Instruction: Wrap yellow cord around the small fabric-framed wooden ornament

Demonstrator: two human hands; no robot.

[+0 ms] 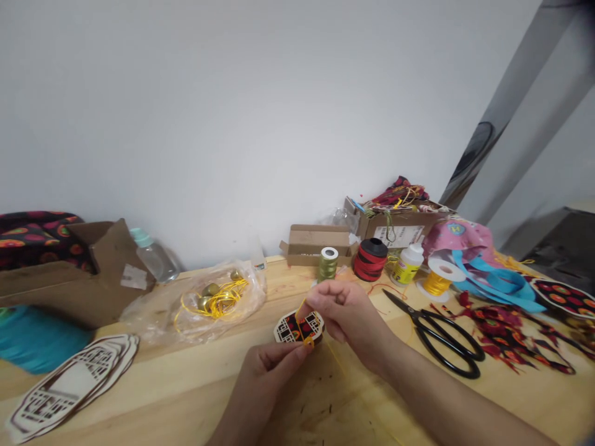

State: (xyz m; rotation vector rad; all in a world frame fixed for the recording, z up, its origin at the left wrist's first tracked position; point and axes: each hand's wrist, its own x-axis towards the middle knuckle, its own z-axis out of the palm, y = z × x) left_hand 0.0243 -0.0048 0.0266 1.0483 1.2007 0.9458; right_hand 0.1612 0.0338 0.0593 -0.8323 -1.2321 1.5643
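In the head view, a small wooden cut-out ornament [284,329], backed with dark patterned cloth, is between my two hands. My left hand [279,365] pinches its lower edge, where a yellow-orange loop shows at the thumb tip. Above the ornament's right side my right hand [348,313] holds a yellow cord [302,306] between thumb and fingers. More of the cord trails down past the right wrist onto the table. Parts of the ornament are covered by the fingers.
Black scissors [441,337] lie right of my hands, beside cloth scraps [499,331]. Behind stand a green thread spool [328,266], a red thread cone [369,260], a glue bottle [408,263] and a yellow cord spool [437,282]. Leftward are a plastic bag [158,316] with bells and wooden cut-outs [69,381].
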